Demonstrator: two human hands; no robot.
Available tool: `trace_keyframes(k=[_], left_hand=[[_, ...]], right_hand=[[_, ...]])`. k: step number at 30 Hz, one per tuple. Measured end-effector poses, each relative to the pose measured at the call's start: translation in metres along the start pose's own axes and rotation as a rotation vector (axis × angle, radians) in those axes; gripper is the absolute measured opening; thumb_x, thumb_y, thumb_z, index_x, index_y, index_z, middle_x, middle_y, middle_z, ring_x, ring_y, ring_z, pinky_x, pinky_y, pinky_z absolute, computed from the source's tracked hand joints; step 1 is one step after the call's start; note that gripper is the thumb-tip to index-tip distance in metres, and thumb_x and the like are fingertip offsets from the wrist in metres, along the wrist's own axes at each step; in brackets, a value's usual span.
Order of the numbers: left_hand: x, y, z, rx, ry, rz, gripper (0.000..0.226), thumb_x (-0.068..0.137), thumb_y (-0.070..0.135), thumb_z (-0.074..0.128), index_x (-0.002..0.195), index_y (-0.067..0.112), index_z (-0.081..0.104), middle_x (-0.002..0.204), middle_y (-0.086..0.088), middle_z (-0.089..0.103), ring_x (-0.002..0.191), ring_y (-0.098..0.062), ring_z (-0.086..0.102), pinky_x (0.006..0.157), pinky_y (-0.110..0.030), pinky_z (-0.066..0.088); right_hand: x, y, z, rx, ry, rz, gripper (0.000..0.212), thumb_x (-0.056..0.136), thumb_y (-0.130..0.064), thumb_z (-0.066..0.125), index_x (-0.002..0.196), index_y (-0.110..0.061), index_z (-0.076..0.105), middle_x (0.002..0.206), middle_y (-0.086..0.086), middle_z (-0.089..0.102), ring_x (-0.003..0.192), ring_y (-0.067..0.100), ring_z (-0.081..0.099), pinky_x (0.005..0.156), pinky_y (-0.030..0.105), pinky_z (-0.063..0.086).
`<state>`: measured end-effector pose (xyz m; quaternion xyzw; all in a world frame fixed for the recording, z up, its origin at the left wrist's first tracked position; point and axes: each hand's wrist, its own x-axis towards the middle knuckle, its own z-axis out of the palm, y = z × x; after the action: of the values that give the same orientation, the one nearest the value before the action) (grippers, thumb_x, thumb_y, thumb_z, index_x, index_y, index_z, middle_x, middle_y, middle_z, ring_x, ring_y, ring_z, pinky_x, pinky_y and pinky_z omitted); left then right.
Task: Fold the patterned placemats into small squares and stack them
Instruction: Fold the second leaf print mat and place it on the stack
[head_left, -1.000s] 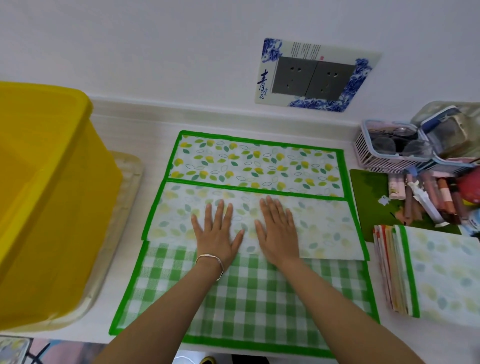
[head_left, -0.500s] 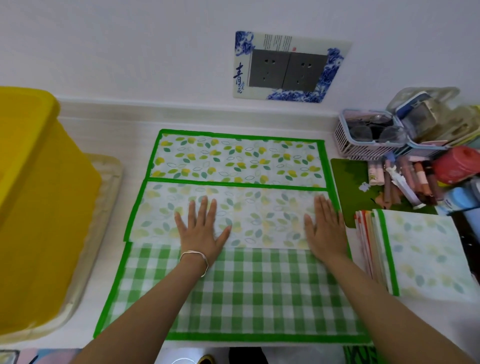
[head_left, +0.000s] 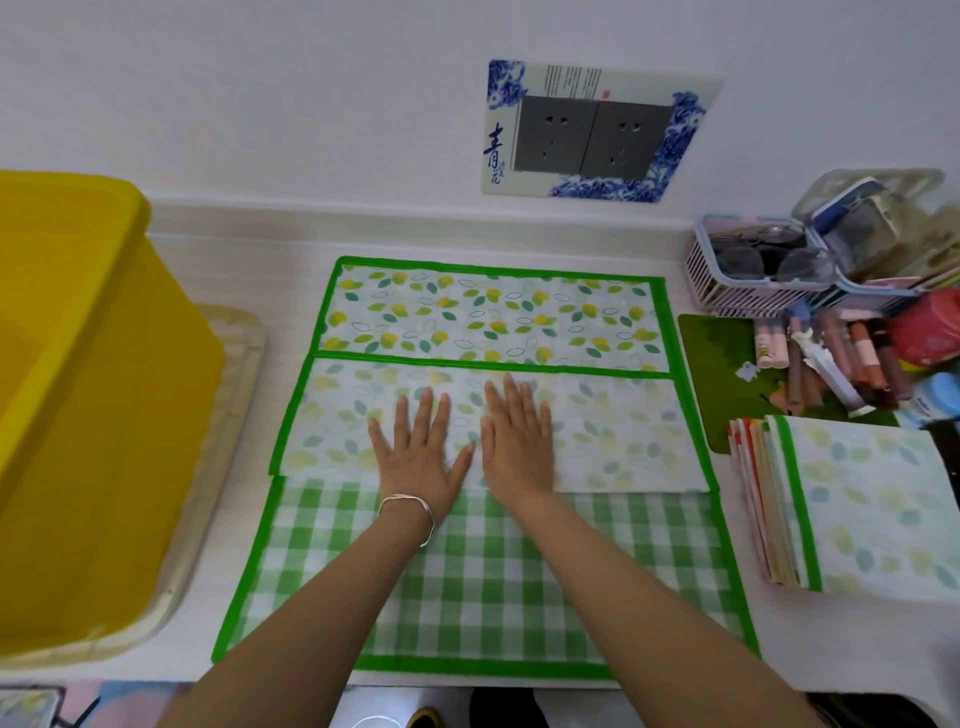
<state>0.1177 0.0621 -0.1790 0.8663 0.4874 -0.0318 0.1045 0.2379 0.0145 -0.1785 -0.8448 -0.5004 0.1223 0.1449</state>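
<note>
A translucent yellow plastic bin (head_left: 78, 389) stands at the left edge of the white tabletop (head_left: 249, 260), set on a pale cream tray (head_left: 234, 415) with rounded corners.

In the middle lies the thin woven leaf-patterned placemat (head_left: 493, 317) with a bright green bound border. Its long axis runs left to right, parallel to the rear edge of the tabletop. Its near part is folded over into a flap (head_left: 623, 436) that shows the paler, washed-out reverse. The flap's green edge lies across the mat's middle.

Under it, reaching toward the front edge, is a green-and-white gingham placemat (head_left: 493, 582) with the same green border.

The left hand (head_left: 415, 457), with a thin silver bangle (head_left: 408, 512) at the wrist, lies flat on the flap, fingers straight and spread wide. Just beside it, the right hand (head_left: 519, 447) presses flat too, its fingers straight and closer together. Neither hand holds anything.

On the wall behind is a grey double socket (head_left: 592, 135) in a blue-and-white printed surround.

Near the right edge sits a stack of folded square placemats (head_left: 857, 499), pale leaf reverse uppermost. Behind it a dark green pad (head_left: 722, 364) carries a jumble of small tubes (head_left: 831, 364) and a red jar (head_left: 930, 327). At the rear right corner a white slatted basket (head_left: 727, 291) holds spectacles.
</note>
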Motion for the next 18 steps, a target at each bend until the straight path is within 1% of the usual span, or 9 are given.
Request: trace_keyframes(k=[2,5,9,13,18], left_hand=[[0.001,0.000,-0.001,0.004,-0.004,0.010,0.080,0.073,0.065,-0.024,0.145,0.031,-0.017,0.154,0.007,-0.020,0.142,-0.023,-0.019,0.111,-0.054,-0.014],[0.001,-0.005,-0.002,0.005,-0.012,0.042,0.071,0.077,0.058,-0.018,0.144,0.035,-0.017,0.155,0.006,-0.017,0.142,-0.023,-0.018,0.111,-0.053,-0.014],[-0.001,-0.029,0.000,0.014,0.001,0.073,0.064,0.080,0.060,-0.013,0.142,0.043,-0.016,0.153,0.011,-0.020,0.142,-0.019,-0.019,0.110,-0.054,-0.013],[-0.006,-0.069,-0.004,0.019,0.021,0.004,0.064,0.079,0.063,-0.012,0.141,0.045,-0.016,0.150,0.013,-0.022,0.141,-0.017,-0.019,0.110,-0.052,-0.014],[-0.013,-0.106,-0.013,-0.002,0.034,-0.064,0.062,0.081,0.062,-0.010,0.141,0.046,-0.014,0.154,0.011,-0.016,0.143,-0.016,-0.015,0.113,-0.049,-0.014]], right_hand=[[-0.002,0.003,0.006,-0.016,0.031,-0.003,0.068,0.088,-0.042,-0.006,0.150,-0.025,0.015,0.158,-0.002,0.004,0.146,0.016,-0.003,0.117,0.037,-0.008],[-0.003,0.004,0.007,-0.026,0.037,0.005,0.069,0.087,-0.043,-0.007,0.150,-0.026,0.015,0.158,-0.004,0.004,0.146,0.015,-0.003,0.118,0.036,-0.007],[-0.002,0.003,0.005,-0.051,0.023,0.008,0.069,0.087,-0.043,-0.008,0.150,-0.028,0.014,0.158,-0.005,0.004,0.146,0.014,-0.003,0.118,0.037,-0.006],[-0.003,0.004,0.004,-0.048,0.027,0.012,0.070,0.086,-0.044,-0.009,0.150,-0.027,0.015,0.158,-0.004,0.005,0.146,0.015,-0.002,0.118,0.037,-0.006],[-0.003,0.003,0.004,-0.063,-0.005,0.003,0.071,0.085,-0.045,-0.010,0.150,-0.027,0.012,0.158,-0.004,0.002,0.146,0.015,-0.005,0.118,0.036,-0.008]])
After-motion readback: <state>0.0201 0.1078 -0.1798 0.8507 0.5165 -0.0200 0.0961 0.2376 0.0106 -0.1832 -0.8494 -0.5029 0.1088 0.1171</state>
